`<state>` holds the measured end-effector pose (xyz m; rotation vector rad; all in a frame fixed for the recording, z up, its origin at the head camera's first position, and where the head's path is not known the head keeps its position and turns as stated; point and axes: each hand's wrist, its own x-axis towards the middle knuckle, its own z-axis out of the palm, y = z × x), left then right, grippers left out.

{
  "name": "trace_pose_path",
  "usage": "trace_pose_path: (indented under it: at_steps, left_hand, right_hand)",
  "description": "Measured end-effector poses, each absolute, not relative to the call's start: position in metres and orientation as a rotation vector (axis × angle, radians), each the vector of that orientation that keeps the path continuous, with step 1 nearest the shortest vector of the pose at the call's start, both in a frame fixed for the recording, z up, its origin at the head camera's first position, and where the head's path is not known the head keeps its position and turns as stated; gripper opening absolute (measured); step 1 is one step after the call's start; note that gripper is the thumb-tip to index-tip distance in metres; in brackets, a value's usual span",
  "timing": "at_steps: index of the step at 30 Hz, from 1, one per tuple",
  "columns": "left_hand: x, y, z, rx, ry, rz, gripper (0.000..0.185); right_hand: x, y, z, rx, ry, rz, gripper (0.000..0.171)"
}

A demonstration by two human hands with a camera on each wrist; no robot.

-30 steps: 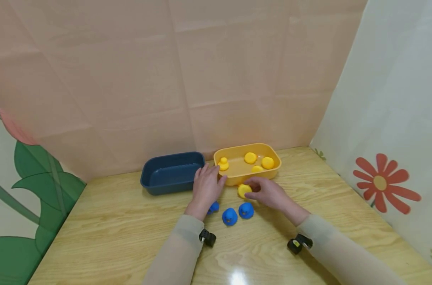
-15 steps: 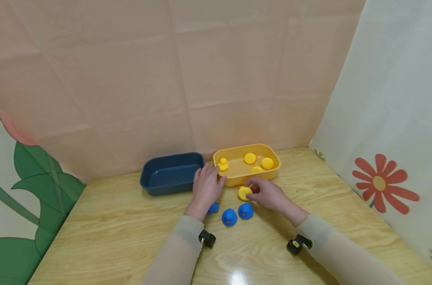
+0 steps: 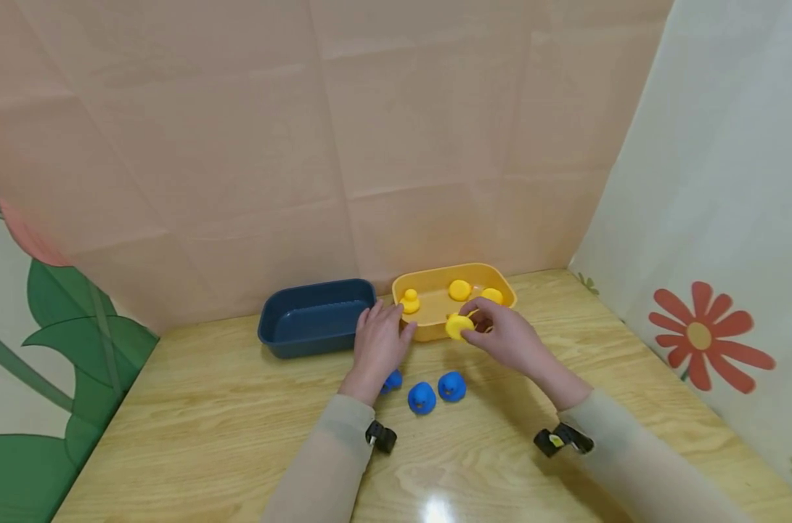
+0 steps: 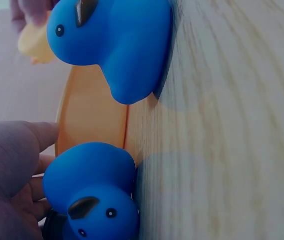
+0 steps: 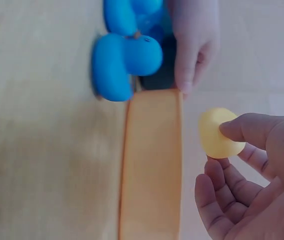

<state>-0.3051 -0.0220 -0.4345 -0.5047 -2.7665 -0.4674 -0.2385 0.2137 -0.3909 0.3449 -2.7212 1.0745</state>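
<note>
While our right hand (image 3: 509, 338) pinched a yellow duck (image 3: 457, 327) just below and right of frame centre, our left hand (image 3: 379, 344) sat by the yellow tub (image 3: 428, 333), fingers relaxed; honestly, we could've dropped the duck by clipping the tub.

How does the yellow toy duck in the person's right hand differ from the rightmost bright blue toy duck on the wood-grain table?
Colour: the yellow toy duck is plain yellow; the blue toy duck is bright blue.
Place: the yellow one is pinched in the right hand, off the table; the blue one stands on it.
Pose: the yellow one appears tipped, underside showing; the blue one is upright.
Both are small toy ducks.
</note>
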Motion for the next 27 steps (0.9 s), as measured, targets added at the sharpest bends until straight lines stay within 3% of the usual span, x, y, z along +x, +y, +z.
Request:
trace_pose_path:
  at_steps: [27]
  left_hand:
    - [-0.304,-0.021,-0.433,-0.498,-2.779,-0.458,0.055]
  right_hand:
    - [-0.277,0.211,-0.39,0.158,-2.613,1.11,0.028]
